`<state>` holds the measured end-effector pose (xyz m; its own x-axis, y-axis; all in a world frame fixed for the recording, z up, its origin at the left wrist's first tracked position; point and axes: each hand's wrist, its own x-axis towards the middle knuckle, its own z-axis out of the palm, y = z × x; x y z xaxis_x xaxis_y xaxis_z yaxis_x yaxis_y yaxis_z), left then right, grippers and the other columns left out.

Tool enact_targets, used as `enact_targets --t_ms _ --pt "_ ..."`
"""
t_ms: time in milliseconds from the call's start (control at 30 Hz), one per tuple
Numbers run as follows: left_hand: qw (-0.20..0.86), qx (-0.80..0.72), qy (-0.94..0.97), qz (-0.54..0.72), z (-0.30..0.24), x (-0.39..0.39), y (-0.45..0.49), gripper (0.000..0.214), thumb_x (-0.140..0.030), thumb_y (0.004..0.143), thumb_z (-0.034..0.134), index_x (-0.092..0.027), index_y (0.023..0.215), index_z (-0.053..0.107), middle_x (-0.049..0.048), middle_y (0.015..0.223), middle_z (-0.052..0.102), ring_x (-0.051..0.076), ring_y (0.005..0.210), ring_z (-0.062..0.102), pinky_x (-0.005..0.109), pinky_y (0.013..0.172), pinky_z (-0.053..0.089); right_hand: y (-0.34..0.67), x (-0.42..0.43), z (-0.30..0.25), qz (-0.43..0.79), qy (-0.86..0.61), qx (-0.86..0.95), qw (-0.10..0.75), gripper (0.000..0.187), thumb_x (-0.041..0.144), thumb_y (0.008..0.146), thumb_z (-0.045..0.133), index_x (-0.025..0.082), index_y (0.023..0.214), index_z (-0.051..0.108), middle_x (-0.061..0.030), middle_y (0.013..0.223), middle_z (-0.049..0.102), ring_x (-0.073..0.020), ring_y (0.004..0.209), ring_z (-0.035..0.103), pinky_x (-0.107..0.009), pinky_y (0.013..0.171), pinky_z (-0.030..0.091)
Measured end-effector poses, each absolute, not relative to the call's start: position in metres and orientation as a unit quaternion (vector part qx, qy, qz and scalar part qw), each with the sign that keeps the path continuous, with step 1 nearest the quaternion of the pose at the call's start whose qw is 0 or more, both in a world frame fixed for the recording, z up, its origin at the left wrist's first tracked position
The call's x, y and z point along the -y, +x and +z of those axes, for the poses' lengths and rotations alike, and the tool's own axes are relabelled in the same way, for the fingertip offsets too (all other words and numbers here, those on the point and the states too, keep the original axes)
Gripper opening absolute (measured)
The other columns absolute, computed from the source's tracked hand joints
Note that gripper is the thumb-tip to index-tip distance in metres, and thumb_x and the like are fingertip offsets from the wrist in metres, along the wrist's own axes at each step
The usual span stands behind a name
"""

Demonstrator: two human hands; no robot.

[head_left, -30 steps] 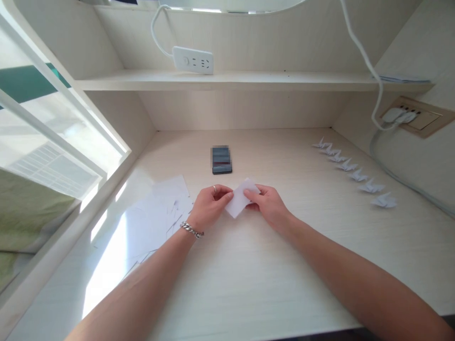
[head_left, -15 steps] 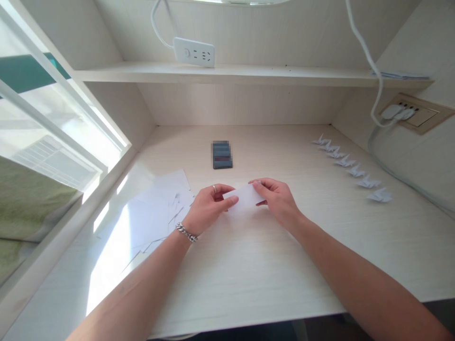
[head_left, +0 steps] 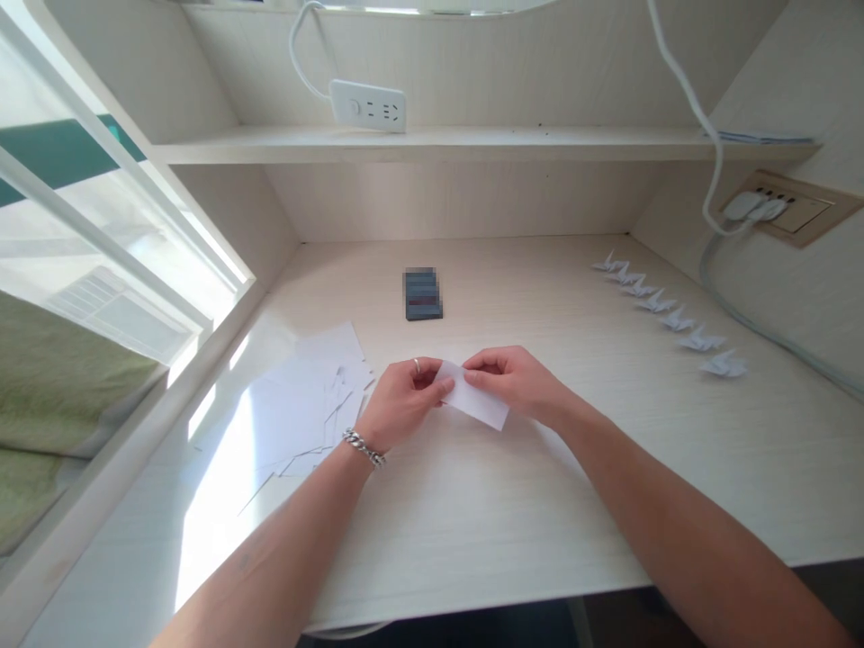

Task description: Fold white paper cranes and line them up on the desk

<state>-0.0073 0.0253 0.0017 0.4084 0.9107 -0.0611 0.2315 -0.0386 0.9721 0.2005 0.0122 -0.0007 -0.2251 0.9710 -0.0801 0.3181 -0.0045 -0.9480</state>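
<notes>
White paper (head_left: 479, 401), mid-frame
Our left hand (head_left: 400, 402) and right hand (head_left: 521, 382) pinch it, an oblong slanting toward lower right.

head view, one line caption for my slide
Left hand and right hand hold paper over a desk; seven paper birds line its right side.

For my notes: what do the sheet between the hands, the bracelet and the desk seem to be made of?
Sheet: likely paper, matte white, with thin, straight edges.
Bracelet: probably polished metal; its silvery links glint.
Desk: wood or wood-look laminate, pale with a soft sheen; grain streaks show, but the look leaves it open.
</notes>
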Motion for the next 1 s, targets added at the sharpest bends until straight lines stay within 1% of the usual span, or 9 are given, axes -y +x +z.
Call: enact_targets --t_ms 67,100,167,267,333,500,767,933,1000 --pt "0.564 -0.431 0.611 0.350 0.0007 -0.0276 -0.0095 0.033 -0.031 0.072 0.075 -0.014 0.099 0.070 0.0093 0.097 0.074 0.019 0.083 0.068 0.033 0.076 0.054 0.1937 -0.0133 -0.0023 0.472 -0.532 0.597 0.371 0.021 0.038 0.081 0.064 0.020 0.088 0.073 -0.0039 0.083 0.073 -0.0183 0.072 0.064 -0.027 0.059 0.046" --pt "0.577 -0.431 0.593 0.359 0.0000 -0.0290 -0.0112 0.037 -0.029 0.068 0.079 -0.014 0.101 0.069 0.0102 0.099 0.074 0.019 0.085 0.068 0.034 0.079 0.054 0.1912 -0.0138 -0.0034 0.472 -0.538 0.581 0.388 0.022 0.039 0.081 0.064 0.020 0.088 0.073 -0.0040 0.083 0.073 -0.0182 0.071 0.064 -0.027 0.059 0.046" --pt "0.596 -0.434 0.568 0.365 -0.0012 -0.0313 -0.0144 0.041 -0.024 0.063 0.083 -0.013 0.099 0.069 0.0105 0.097 0.074 0.019 0.085 0.069 0.035 0.081 0.054 0.1887 -0.0143 -0.0058 0.479 -0.543 0.555 0.410 0.024 0.041 0.080 0.065 0.020 0.089 0.073 -0.0045 0.084 0.073 -0.0181 0.071 0.064 -0.027 0.059 0.047" --pt "0.611 -0.439 0.547 0.368 -0.0017 -0.0316 -0.0160 0.036 -0.026 0.066 0.081 -0.012 0.097 0.070 0.0094 0.090 0.074 0.017 0.079 0.068 0.034 0.078 0.055 0.1899 -0.0134 -0.0079 0.490 -0.544 0.541 0.413 0.027 0.043 0.079 0.066 0.019 0.090 0.073 -0.0049 0.084 0.072 -0.0178 0.070 0.063 -0.027 0.058 0.045" --pt "0.613 -0.439 0.545 0.366 -0.0013 -0.0305 -0.0147 0.033 -0.029 0.070 0.079 -0.012 0.097 0.070 0.0090 0.089 0.073 0.016 0.077 0.068 0.033 0.077 0.055 0.1924 -0.0123 -0.0086 0.500 -0.543 0.539 0.405 0.026 0.042 0.079 0.067 0.019 0.088 0.072 -0.0046 0.082 0.071 -0.0171 0.068 0.062 -0.027 0.057 0.044" --pt "0.613 -0.449 0.551 0.345 -0.0002 -0.0280 -0.0113 0.028 -0.031 0.074 0.076 -0.012 0.094 0.070 0.0075 0.083 0.072 0.016 0.075 0.067 0.033 0.076 0.056 0.1971 -0.0099 -0.0090 0.533 -0.531 0.535 0.384 0.022 0.041 0.078 0.069 0.019 0.083 0.069 -0.0032 0.076 0.070 -0.0159 0.065 0.061 -0.026 0.055 0.043" --pt "0.614 -0.438 0.565 0.334 -0.0029 -0.0276 -0.0113 0.023 -0.031 0.078 0.072 -0.013 0.093 0.071 0.0067 0.084 0.071 0.015 0.076 0.066 0.030 0.074 0.055 0.1959 -0.0089 -0.0066 0.558 -0.524 0.524 0.373 0.020 0.037 0.077 0.071 0.018 0.083 0.070 -0.0042 0.074 0.071 -0.0166 0.064 0.062 -0.026 0.055 0.043" --pt "0.619 -0.426 0.569 0.334 -0.0018 -0.0266 -0.0110 0.021 -0.029 0.078 0.072 -0.013 0.092 0.070 0.0061 0.082 0.071 0.014 0.074 0.066 0.029 0.072 0.055 0.1952 -0.0087 -0.0078 0.584 -0.501 0.512 0.382 0.025 0.035 0.076 0.071 0.018 0.095 0.074 -0.0047 0.078 0.073 -0.0173 0.066 0.063 -0.028 0.057 0.045" --pt "0.623 -0.423 0.566 0.335 -0.0018 -0.0265 -0.0109 0.021 -0.028 0.078 0.072 -0.013 0.092 0.070 0.0063 0.084 0.071 0.014 0.074 0.066 0.029 0.072 0.054 0.1953 -0.0085 -0.0089 0.584 -0.497 0.515 0.383 0.025 0.034 0.076 0.072 0.019 0.096 0.076 -0.0045 0.079 0.073 -0.0165 0.067 0.062 -0.028 0.058 0.044"
